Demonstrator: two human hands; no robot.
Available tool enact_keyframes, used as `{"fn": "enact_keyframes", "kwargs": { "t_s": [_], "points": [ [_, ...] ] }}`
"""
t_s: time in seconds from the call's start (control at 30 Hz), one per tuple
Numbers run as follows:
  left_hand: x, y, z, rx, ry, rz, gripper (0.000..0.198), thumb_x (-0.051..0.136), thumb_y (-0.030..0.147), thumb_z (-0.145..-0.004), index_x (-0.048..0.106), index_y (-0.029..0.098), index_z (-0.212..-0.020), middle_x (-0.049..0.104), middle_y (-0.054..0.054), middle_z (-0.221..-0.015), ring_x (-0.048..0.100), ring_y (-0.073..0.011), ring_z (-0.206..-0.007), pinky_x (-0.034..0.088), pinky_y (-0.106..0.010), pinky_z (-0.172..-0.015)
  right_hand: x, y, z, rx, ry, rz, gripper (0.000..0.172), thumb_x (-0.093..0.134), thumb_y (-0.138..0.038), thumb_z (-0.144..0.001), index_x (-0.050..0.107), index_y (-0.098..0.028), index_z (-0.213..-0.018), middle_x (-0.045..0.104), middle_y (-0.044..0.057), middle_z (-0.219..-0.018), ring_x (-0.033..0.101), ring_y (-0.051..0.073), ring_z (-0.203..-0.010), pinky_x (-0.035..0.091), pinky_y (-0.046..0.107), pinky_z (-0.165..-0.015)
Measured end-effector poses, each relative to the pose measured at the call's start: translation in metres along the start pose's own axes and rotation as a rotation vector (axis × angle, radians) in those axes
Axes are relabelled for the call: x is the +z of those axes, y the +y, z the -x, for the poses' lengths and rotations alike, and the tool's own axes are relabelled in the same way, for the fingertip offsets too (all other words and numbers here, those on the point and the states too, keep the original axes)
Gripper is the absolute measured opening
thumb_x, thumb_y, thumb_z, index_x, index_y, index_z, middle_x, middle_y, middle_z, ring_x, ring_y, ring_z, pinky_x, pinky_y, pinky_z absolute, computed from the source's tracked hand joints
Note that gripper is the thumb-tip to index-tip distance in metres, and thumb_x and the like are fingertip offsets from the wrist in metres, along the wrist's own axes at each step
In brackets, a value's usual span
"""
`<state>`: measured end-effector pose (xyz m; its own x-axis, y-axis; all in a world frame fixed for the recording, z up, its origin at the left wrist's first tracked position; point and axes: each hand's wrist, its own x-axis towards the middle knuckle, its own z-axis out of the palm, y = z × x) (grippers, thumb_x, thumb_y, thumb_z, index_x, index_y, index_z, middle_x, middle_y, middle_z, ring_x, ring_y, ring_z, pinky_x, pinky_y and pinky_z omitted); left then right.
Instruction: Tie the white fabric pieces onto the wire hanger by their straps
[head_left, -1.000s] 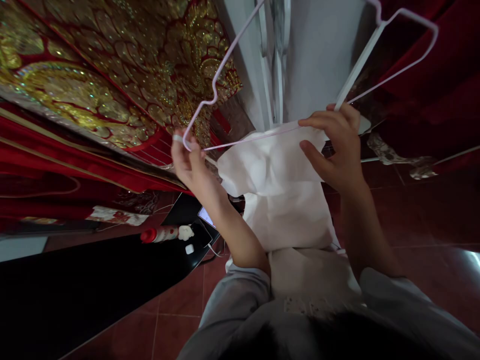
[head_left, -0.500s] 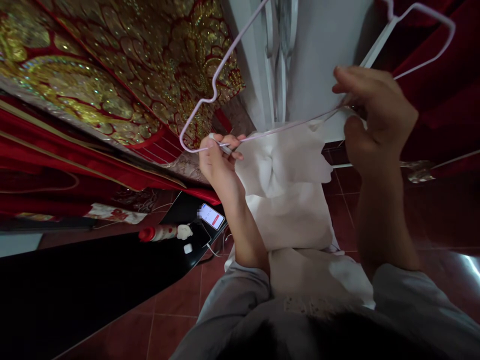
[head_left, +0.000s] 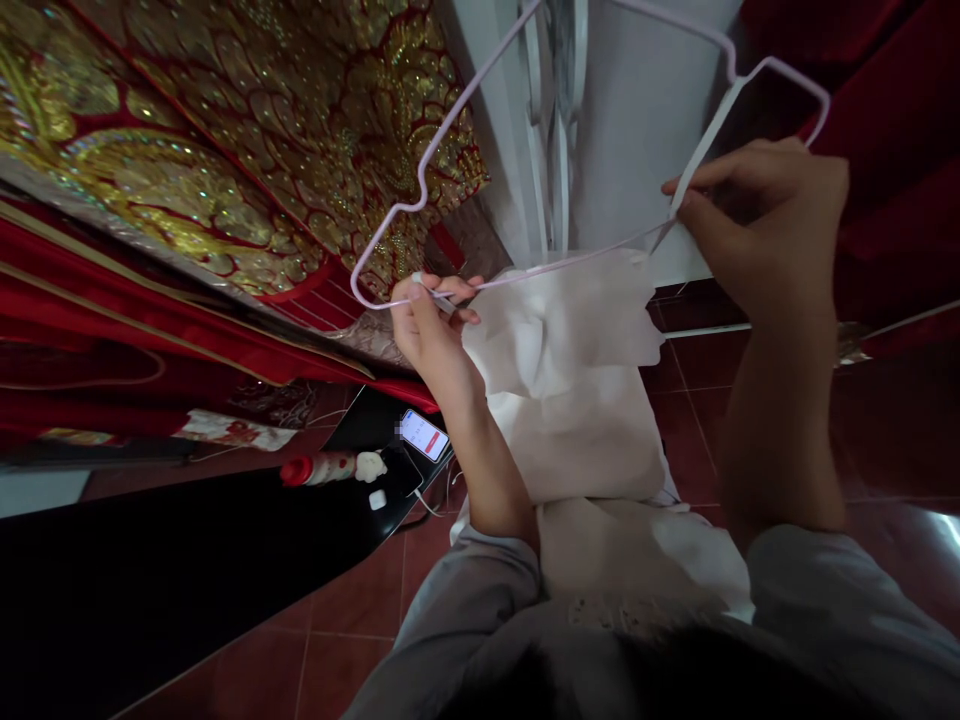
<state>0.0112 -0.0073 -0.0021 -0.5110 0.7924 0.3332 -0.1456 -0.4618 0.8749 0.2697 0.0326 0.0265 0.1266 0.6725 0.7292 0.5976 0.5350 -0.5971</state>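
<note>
A pale pink clothes hanger (head_left: pixel 442 137) is held up before me, with notches in both shoulders. My left hand (head_left: pixel 435 325) closes round its bottom bar near the left end, and a short white strip shows between the fingers. A white strap (head_left: pixel 709 133) runs from the hanger's right notch down past the bar. My right hand (head_left: pixel 780 235) pinches this strap between thumb and fingertips. Below the bar hangs a white layered garment (head_left: pixel 574 430), its top edge close to the bar. Whether my right fingers also touch the hanger is hidden.
Red clothing with gold sequins (head_left: pixel 247 190) hangs at the left, close to my left hand. A black table (head_left: pixel 187 570) at lower left bears a phone (head_left: pixel 425 434), a red-capped bottle (head_left: pixel 319 468) and a small white case (head_left: pixel 377 500). White doors with handles (head_left: pixel 637 110) stand ahead.
The hanger's right end has swung left and down in view. My right hand's fingers have drawn together on the white strap, which now stands out clearly. My left hand has barely shifted.
</note>
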Motion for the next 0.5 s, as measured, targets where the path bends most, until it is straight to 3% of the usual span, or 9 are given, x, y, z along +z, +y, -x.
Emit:
{"fn": "enact_keyframes", "kwargs": {
  "t_s": [0.1,0.2,0.27,0.33,0.4,0.5],
  "points": [
    [-0.002,-0.002,0.0,0.023,-0.026,0.055,0.024,0.057,0.045,-0.105,0.054,0.025,-0.092,0.067,-0.002,-0.075,0.075,-0.0176,-0.079,0.045,-0.024,-0.052,0.001,-0.005,-0.001,-0.102,0.056,-0.137,0.032,0.072,-0.011,-0.076,0.086,-0.03,-0.098,0.075,-0.001,-0.073,0.056,0.011,-0.06,0.039,0.028,-0.053],
    [-0.004,-0.003,0.0,0.018,-0.051,0.092,0.028,0.06,0.051,-0.103,0.055,0.026,-0.092,0.067,-0.002,-0.075,0.076,-0.0178,-0.08,0.046,-0.023,-0.052,0.002,0.006,-0.006,-0.16,0.117,-0.23,0.064,0.072,-0.01,-0.073,0.075,-0.035,-0.131,0.08,0.0,-0.105,0.071,0.016,-0.084,0.048,0.027,-0.06],
    [-0.005,-0.003,0.001,-0.007,-0.071,0.076,0.031,0.062,0.055,-0.102,0.056,0.026,-0.093,0.069,-0.003,-0.078,0.076,-0.0191,-0.084,0.048,-0.024,-0.054,0.004,0.017,-0.009,-0.181,0.144,-0.237,0.082,0.071,-0.008,-0.069,0.064,-0.039,-0.145,0.076,-0.001,-0.119,0.072,0.019,-0.101,0.049,0.024,-0.06],
    [-0.005,-0.001,0.001,-0.025,-0.08,0.055,0.033,0.062,0.057,-0.101,0.057,0.026,-0.094,0.069,-0.003,-0.08,0.076,-0.0202,-0.087,0.048,-0.025,-0.055,0.007,0.026,-0.012,-0.215,0.234,-0.244,0.081,0.07,-0.009,-0.071,0.063,-0.043,-0.145,0.074,-0.002,-0.114,0.07,0.017,-0.1,0.043,0.02,-0.052],
    [-0.005,0.002,0.001,-0.042,-0.076,0.044,0.032,0.061,0.056,-0.101,0.056,0.026,-0.093,0.069,-0.004,-0.08,0.076,-0.0207,-0.088,0.048,-0.026,-0.056,0.011,0.033,-0.013,-0.262,0.323,-0.3,0.069,0.071,-0.016,-0.078,0.066,-0.046,-0.14,0.074,-0.003,-0.115,0.07,0.017,-0.101,0.036,0.018,-0.047],
    [-0.004,0.005,0.001,-0.053,-0.075,0.055,0.026,0.056,0.047,-0.105,0.055,0.025,-0.091,0.069,-0.004,-0.08,0.075,-0.0203,-0.086,0.047,-0.026,-0.056,0.008,0.042,-0.011,-0.276,0.33,-0.35,0.055,0.074,-0.025,-0.086,0.068,-0.046,-0.136,0.069,-0.004,-0.138,0.067,0.021,-0.115,0.045,0.021,-0.055]
  ]
}}
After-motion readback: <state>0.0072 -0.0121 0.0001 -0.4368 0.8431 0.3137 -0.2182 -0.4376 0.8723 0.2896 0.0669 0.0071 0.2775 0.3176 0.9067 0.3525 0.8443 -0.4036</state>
